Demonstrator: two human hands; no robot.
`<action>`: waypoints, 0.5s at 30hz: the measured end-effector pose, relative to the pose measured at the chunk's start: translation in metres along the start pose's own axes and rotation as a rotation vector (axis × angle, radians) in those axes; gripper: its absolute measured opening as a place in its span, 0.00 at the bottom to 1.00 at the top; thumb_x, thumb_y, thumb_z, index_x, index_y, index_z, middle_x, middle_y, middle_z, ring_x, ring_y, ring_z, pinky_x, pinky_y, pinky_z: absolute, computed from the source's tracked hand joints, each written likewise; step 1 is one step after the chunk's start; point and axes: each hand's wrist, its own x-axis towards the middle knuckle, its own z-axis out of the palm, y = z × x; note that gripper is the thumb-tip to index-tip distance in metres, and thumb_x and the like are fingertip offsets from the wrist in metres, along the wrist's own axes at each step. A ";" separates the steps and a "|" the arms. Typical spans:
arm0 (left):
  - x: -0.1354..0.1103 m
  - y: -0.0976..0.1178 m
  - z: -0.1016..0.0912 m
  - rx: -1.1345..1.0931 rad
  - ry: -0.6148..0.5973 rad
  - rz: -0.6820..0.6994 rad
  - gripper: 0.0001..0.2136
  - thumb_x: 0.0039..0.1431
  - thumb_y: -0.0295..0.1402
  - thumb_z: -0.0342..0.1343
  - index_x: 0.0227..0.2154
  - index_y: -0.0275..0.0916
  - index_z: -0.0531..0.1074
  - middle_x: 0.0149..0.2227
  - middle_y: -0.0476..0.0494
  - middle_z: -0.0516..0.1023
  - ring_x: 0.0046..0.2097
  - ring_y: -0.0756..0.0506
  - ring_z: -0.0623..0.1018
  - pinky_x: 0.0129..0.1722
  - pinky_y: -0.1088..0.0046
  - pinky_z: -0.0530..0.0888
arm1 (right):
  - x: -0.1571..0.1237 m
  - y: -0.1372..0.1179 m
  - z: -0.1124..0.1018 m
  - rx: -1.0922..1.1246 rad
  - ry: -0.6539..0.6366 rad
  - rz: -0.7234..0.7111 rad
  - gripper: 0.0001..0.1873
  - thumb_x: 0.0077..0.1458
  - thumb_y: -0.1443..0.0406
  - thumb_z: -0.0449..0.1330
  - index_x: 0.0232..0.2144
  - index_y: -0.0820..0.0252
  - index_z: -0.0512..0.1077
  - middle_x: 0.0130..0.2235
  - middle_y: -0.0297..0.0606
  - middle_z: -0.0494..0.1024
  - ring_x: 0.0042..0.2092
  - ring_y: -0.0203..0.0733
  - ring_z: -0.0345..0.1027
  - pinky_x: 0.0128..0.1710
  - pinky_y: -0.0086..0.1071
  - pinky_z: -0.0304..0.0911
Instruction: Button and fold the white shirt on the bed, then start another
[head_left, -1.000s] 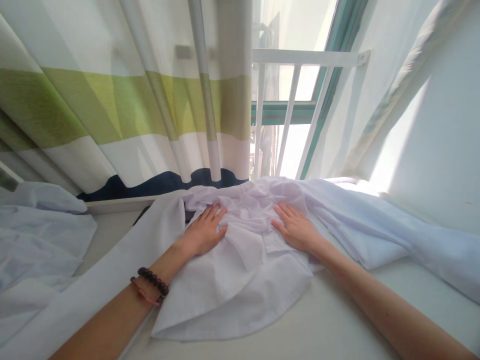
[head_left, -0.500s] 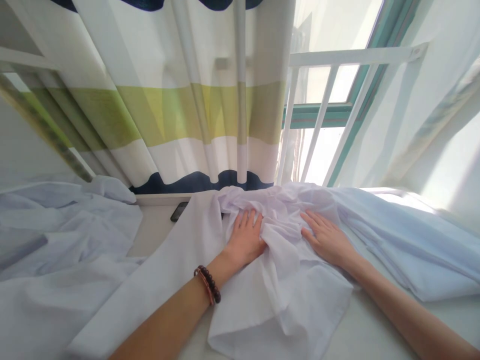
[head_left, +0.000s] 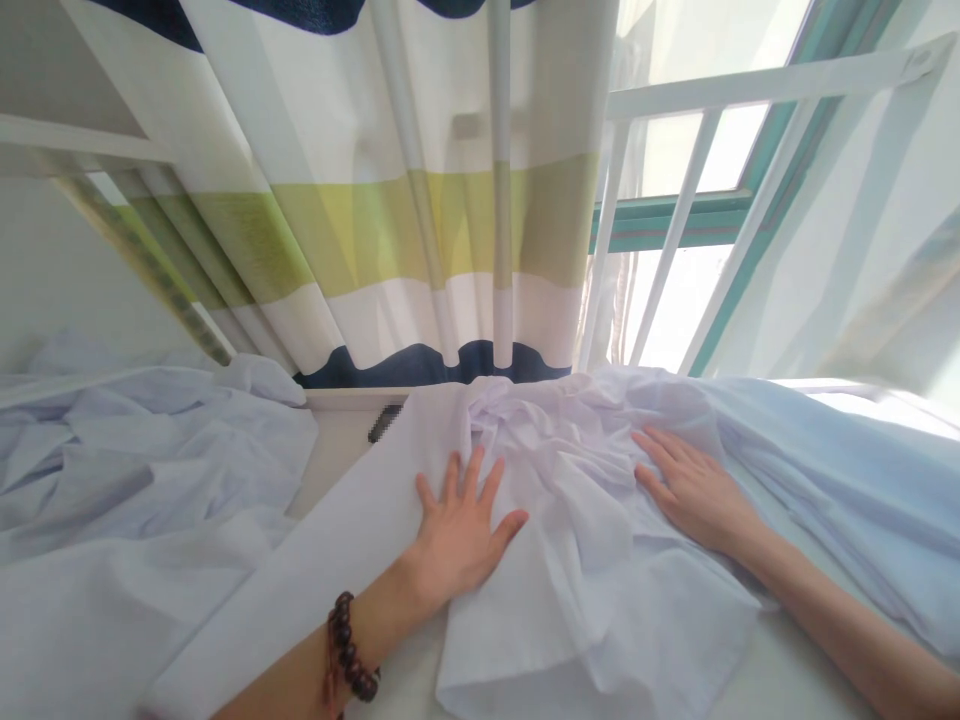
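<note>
A crumpled white garment (head_left: 555,570) lies across a pale surface in front of me, its cloth bunched at the far side. My left hand (head_left: 459,535) is spread over it left of the folds, palm down, fingers apart. A dark beaded bracelet (head_left: 349,645) circles that wrist. On the right side of the bunched cloth my right hand (head_left: 697,490) rests flat, with its fingers stretched out and thumb apart. Neither hand grips the fabric. A long strip of the cloth, perhaps a sleeve, slants toward the lower left.
More rumpled white cloth (head_left: 172,450) lies at the left. A small dark object (head_left: 385,423), pixelated, sits near the far edge. Behind are white railings (head_left: 679,225), a striped curtain (head_left: 420,230) and a green-framed window (head_left: 675,222).
My left hand has moved back toward me and slightly left, off the bunched folds, and its fingers have spread. Across the view, the scene has shifted to the right.
</note>
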 end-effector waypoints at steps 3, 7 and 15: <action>-0.005 0.014 0.006 -0.040 -0.011 0.133 0.32 0.65 0.53 0.32 0.66 0.41 0.48 0.69 0.38 0.41 0.67 0.28 0.44 0.59 0.33 0.43 | -0.001 0.000 0.001 -0.009 0.014 -0.001 0.31 0.63 0.54 0.38 0.61 0.61 0.61 0.63 0.42 0.62 0.63 0.51 0.55 0.59 0.48 0.54; 0.007 0.031 0.011 -0.129 0.055 0.296 0.32 0.65 0.53 0.33 0.64 0.39 0.52 0.68 0.35 0.45 0.67 0.29 0.45 0.61 0.38 0.46 | -0.002 -0.002 0.001 -0.017 0.013 0.000 0.30 0.62 0.55 0.38 0.60 0.61 0.61 0.63 0.42 0.62 0.63 0.51 0.55 0.59 0.47 0.54; 0.061 0.031 0.017 -0.166 0.268 0.413 0.26 0.66 0.47 0.40 0.61 0.39 0.56 0.64 0.37 0.58 0.65 0.36 0.54 0.63 0.47 0.52 | -0.001 -0.001 0.001 -0.003 0.023 -0.007 0.30 0.62 0.56 0.39 0.60 0.61 0.61 0.63 0.43 0.63 0.63 0.51 0.55 0.59 0.48 0.55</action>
